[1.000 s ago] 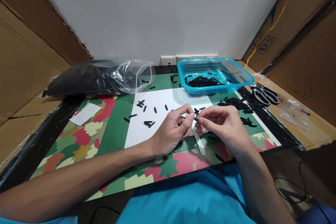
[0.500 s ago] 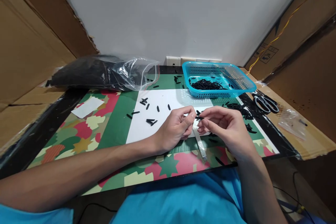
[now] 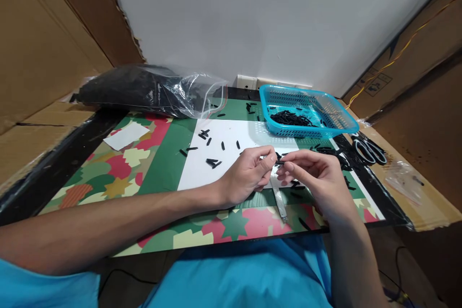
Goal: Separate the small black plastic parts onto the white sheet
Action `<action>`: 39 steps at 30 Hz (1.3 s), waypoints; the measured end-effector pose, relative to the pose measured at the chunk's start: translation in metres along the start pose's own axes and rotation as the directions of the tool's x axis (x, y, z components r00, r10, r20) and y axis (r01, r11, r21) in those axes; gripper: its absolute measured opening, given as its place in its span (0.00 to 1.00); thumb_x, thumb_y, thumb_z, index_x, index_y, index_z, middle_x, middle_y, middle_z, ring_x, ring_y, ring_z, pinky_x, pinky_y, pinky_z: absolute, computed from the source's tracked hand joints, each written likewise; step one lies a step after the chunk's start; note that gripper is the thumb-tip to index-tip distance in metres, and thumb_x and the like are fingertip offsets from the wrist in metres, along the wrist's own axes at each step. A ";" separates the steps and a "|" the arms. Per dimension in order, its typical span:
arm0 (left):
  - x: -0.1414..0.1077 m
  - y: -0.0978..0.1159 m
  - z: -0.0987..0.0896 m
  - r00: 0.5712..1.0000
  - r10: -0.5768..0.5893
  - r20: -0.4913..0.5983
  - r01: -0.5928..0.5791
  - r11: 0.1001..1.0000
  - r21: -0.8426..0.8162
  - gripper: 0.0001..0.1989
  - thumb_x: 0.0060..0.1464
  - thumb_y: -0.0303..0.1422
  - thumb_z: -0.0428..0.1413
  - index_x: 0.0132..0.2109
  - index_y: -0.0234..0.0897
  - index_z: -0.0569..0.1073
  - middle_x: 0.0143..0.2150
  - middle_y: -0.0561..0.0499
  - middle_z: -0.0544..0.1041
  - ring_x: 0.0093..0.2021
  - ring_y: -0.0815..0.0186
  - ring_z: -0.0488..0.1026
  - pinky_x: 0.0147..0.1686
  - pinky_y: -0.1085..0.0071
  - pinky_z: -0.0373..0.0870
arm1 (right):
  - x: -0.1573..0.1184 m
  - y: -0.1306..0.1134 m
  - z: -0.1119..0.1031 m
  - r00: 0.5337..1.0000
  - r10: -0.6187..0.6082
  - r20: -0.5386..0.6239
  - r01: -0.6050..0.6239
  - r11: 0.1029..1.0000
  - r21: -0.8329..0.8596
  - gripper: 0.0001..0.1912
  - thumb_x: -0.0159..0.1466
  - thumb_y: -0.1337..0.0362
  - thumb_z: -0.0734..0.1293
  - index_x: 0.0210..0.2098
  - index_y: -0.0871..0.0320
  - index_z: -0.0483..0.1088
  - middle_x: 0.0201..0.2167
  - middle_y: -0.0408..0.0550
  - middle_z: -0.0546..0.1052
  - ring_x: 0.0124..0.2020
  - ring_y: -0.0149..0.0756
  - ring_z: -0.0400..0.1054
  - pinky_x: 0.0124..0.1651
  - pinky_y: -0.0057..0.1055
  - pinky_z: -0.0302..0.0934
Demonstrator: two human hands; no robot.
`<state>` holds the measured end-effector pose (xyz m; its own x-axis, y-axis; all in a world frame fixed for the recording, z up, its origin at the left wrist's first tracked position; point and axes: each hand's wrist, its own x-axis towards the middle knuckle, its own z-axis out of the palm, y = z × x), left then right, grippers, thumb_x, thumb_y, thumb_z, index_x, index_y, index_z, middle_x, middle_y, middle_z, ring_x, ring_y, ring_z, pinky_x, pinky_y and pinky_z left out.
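Note:
Between my two hands is a small black rod-shaped piece (image 3: pixel 279 162). My left hand (image 3: pixel 252 173) is curled, with thumb and forefinger pinched at the piece's left end. My right hand (image 3: pixel 321 175) pinches its right end with thumb and forefinger, the other fingers loosely bent. Below the hands a narrow silvery strip (image 3: pixel 278 199) slants down toward the table's front edge; its upper end is hidden. Similar loose black pieces (image 3: pixel 212 161) lie scattered on the white sheet (image 3: pixel 195 168) left of my hands, and more black pieces (image 3: pixel 325 150) are heaped beyond my right hand.
A blue plastic basket (image 3: pixel 310 131) holding many black pieces stands at the back right. Scissors (image 3: pixel 368 149) and a small clear bag (image 3: pixel 404 180) lie on the right. At the back left rests a large plastic bag (image 3: pixel 144 89) with dark contents. Cardboard walls (image 3: pixel 422 106) flank the table.
The view has shifted slightly, moving the scene a little to the right. Both hands keep their pinch, and the fingertips of the right hand sit slightly closer to the left hand.

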<state>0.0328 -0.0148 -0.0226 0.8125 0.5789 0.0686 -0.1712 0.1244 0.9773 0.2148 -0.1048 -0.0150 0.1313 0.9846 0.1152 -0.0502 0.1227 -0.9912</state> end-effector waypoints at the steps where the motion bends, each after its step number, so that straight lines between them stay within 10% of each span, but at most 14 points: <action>1: 0.000 0.000 0.000 1.000 -0.006 -0.002 0.006 1.000 -0.003 0.22 0.72 0.50 0.56 0.35 0.39 0.64 0.19 0.63 0.61 0.18 0.77 0.51 0.19 0.79 0.53 | -0.001 -0.003 -0.002 1.000 -0.010 -0.002 0.010 0.999 -0.036 0.06 0.67 0.60 0.79 0.40 0.56 0.85 0.31 0.48 0.87 0.30 0.37 0.83 0.36 0.29 0.79; 6: 0.002 0.001 0.001 1.000 -0.026 -0.017 0.026 0.999 -0.030 0.19 0.74 0.46 0.51 0.37 0.39 0.65 0.18 0.64 0.59 0.17 0.76 0.49 0.18 0.80 0.51 | 0.013 -0.023 -0.016 0.993 -0.116 -0.022 0.100 0.931 -0.351 0.12 0.70 0.55 0.75 0.35 0.57 0.83 0.27 0.48 0.84 0.27 0.38 0.79 0.31 0.32 0.74; 12: 0.000 0.002 0.000 0.999 -0.049 -0.017 0.050 0.999 0.018 0.18 0.74 0.46 0.49 0.38 0.39 0.67 0.17 0.64 0.59 0.17 0.75 0.51 0.17 0.80 0.52 | 0.051 -0.036 -0.033 0.800 -0.529 -0.283 -0.057 0.403 -0.913 0.13 0.69 0.60 0.73 0.51 0.54 0.83 0.30 0.49 0.86 0.30 0.45 0.78 0.40 0.40 0.69; 17: -0.001 0.002 0.000 0.997 -0.072 -0.020 0.072 0.997 0.026 0.19 0.74 0.48 0.46 0.41 0.40 0.67 0.16 0.64 0.59 0.16 0.74 0.50 0.18 0.80 0.53 | 0.030 -0.029 -0.020 0.885 -0.441 -0.150 0.145 0.567 -0.811 0.17 0.74 0.57 0.69 0.31 0.56 0.80 0.25 0.45 0.82 0.25 0.36 0.73 0.34 0.33 0.63; 23: 0.000 0.002 0.002 0.996 -0.085 -0.024 0.085 0.996 0.006 0.24 0.72 0.58 0.44 0.48 0.42 0.66 0.19 0.62 0.65 0.17 0.72 0.56 0.17 0.79 0.53 | -0.005 -0.009 0.021 0.945 -0.278 0.170 0.321 0.706 -0.631 0.09 0.74 0.63 0.70 0.38 0.54 0.81 0.26 0.40 0.80 0.25 0.32 0.71 0.33 0.28 0.60; 39: 0.001 0.004 0.002 0.986 -0.145 -0.086 0.152 0.985 0.086 0.26 0.71 0.59 0.46 0.47 0.41 0.71 0.20 0.60 0.63 0.19 0.69 0.59 0.17 0.77 0.55 | -0.011 0.009 0.047 0.944 -0.271 0.187 0.310 0.542 -0.781 0.09 0.73 0.69 0.67 0.37 0.53 0.77 0.29 0.43 0.82 0.26 0.36 0.73 0.32 0.30 0.54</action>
<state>0.0336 -0.0154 -0.0184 0.7779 0.6217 -0.0913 0.0033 0.1413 0.9900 0.1666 -0.1089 -0.0222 -0.0479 0.9199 0.3893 0.7866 0.2749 -0.5529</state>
